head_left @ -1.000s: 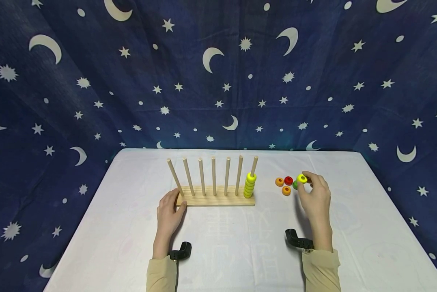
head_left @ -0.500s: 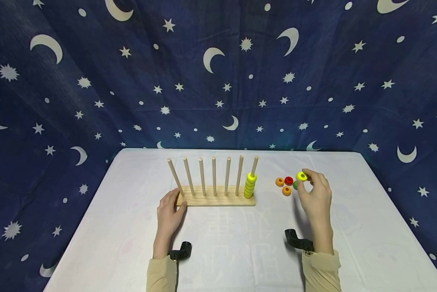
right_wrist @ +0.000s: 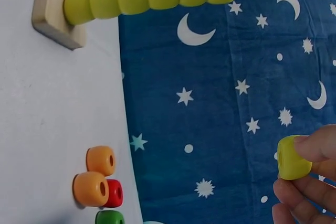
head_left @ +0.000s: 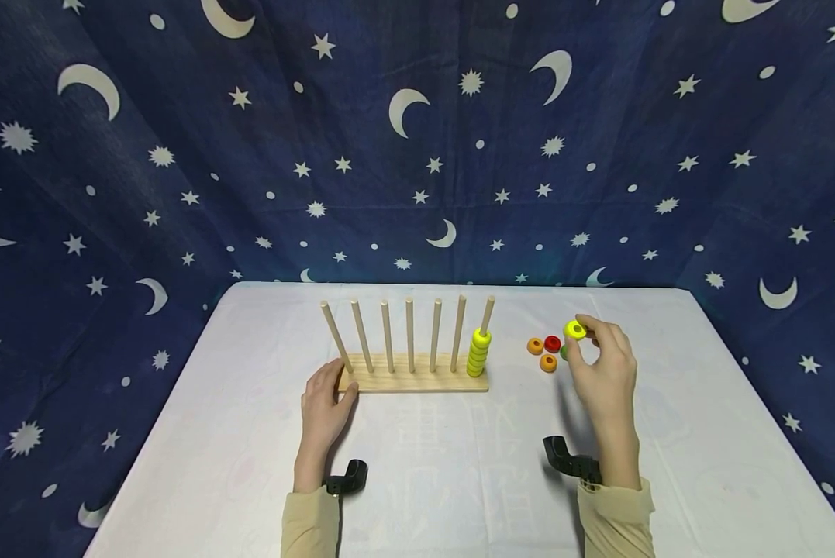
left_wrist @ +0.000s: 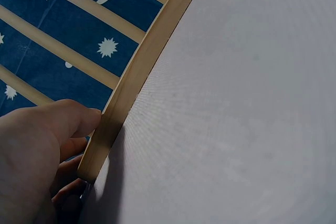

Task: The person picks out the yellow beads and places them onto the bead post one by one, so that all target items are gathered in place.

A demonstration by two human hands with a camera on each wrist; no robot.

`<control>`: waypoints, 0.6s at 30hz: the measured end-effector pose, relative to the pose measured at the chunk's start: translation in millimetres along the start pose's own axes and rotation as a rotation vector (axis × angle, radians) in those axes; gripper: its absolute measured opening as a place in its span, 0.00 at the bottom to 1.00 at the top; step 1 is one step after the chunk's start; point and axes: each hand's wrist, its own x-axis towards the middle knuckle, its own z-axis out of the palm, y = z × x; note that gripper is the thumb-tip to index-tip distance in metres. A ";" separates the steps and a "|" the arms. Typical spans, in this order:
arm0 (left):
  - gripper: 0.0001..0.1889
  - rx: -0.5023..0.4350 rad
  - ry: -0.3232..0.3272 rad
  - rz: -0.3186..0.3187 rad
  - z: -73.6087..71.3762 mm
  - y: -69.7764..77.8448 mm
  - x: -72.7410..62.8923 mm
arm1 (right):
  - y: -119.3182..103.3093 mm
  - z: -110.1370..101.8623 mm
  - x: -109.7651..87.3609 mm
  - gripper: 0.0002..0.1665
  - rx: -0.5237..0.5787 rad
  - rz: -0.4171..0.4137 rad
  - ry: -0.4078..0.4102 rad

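A wooden peg rack (head_left: 417, 384) with a row of upright pegs stands on the table. Its rightmost peg carries a stack of yellow beads (head_left: 478, 355), and the top of that peg sticks out above them. My left hand (head_left: 325, 411) grips the left end of the base, thumb on the front edge and fingers behind, as the left wrist view also shows. Between thumb and fingers my right hand (head_left: 607, 376) pinches a yellow bead (right_wrist: 293, 158), held up over the loose beads. The green bead (right_wrist: 110, 217) is partly hidden in the head view.
Two orange beads (head_left: 548, 363) and a red bead (head_left: 553, 343) lie on the white table (head_left: 445, 473), right of the rack. A dark blue cloth (head_left: 361, 139) with moons and stars hangs behind the table.
My right hand has raised the yellow bead a little, away from the loose beads. The left hand and the rack have stayed put.
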 end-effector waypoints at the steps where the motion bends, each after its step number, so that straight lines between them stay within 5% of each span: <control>1: 0.28 0.005 0.005 0.009 0.5 0.2 0.1 | -1.4 -0.6 0.4 0.20 0.003 0.001 -0.001; 7: 0.28 0.004 0.025 0.034 1.7 0.0 -0.2 | -11.0 -1.3 1.7 0.21 0.014 0.013 -0.024; 18: 0.28 -0.004 0.018 0.022 0.3 -0.9 -0.1 | -30.4 -1.3 8.5 0.21 0.075 -0.084 -0.012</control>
